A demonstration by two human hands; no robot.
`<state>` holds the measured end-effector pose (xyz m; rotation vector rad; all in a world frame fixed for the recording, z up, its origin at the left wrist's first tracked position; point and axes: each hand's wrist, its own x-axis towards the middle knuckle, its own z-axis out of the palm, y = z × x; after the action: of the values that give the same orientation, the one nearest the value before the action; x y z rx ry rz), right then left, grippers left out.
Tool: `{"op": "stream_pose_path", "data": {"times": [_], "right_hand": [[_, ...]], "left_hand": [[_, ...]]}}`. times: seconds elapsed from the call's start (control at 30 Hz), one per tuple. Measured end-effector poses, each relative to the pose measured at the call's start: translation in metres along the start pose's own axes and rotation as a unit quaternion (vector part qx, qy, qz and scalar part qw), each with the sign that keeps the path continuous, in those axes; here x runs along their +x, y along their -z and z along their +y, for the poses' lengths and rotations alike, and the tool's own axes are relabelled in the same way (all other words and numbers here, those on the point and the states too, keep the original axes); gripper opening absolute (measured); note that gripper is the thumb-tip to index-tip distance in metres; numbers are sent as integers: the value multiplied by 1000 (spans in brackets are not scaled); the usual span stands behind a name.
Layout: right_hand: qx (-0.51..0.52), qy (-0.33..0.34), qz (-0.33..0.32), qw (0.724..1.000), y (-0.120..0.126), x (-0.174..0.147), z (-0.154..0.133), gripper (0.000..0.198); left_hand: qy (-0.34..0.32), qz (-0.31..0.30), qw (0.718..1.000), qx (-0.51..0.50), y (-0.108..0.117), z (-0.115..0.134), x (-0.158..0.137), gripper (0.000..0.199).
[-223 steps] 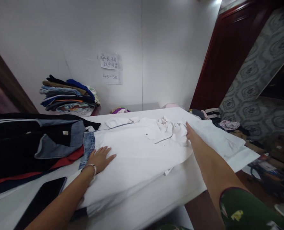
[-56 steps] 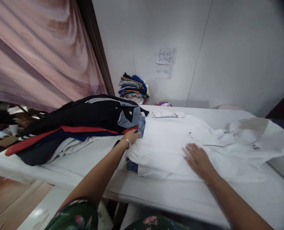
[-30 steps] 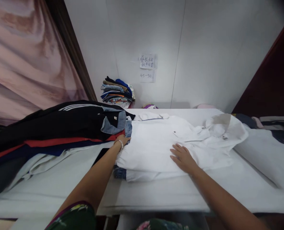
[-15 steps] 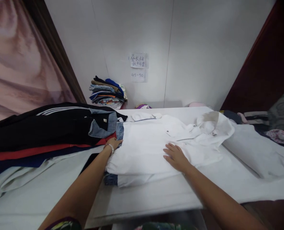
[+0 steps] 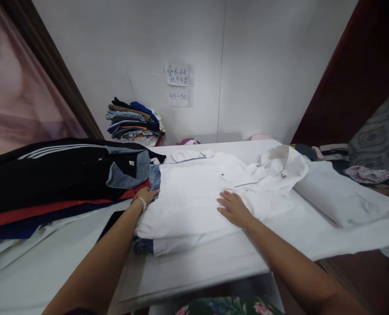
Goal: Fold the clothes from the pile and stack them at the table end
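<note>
A white hooded jacket (image 5: 187, 201) lies flat on the table, its hood to the right and a blue denim edge showing at its left end. At that left edge, my left hand (image 5: 145, 195) grips the hem, the thumb over the denim and the other fingers partly hidden. My right hand (image 5: 235, 209) rests palm down on the jacket's middle with its fingers spread. Another denim band (image 5: 143, 246) shows at the jacket's lower left corner.
Black garments with white stripes (image 5: 63, 170) are heaped on the left over red and navy ones. A folded clothes stack (image 5: 133, 122) stands by the wall under paper signs (image 5: 180, 85). White cloth (image 5: 345, 192) and more clothes (image 5: 368, 173) lie at right.
The whole view has shifted a little, so everything sits further left in the picture. Both hands keep their places on the jacket.
</note>
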<state>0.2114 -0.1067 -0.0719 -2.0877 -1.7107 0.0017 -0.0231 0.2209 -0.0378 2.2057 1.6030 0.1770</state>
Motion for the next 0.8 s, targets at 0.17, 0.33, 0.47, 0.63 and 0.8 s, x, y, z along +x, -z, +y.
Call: {"op": "stream_pose_path", "data": {"times": [0.17,0.33,0.47,0.63,0.8], "right_hand": [[-4,1,-1,1000,2,-1,-2,37],[-13,3,0,1000,2,0,-3,37],[-14,-1,-2,1000,2,-1,-2,37],[-10,-6,-8,1000,2,-1,-2,38],[-15,-6,-1,1000,1,-1,-2,38]], "left_hand": [[-1,-14,1000,11,0,0,-1,34],[-1,-17,1000,18,0,1,-1,35],[-2,-15,1000,16,0,0,-1,34],[2,-15,1000,3,-1,-1,0,39],[5,-12,1000,-16,-1,-1,0,36]]}}
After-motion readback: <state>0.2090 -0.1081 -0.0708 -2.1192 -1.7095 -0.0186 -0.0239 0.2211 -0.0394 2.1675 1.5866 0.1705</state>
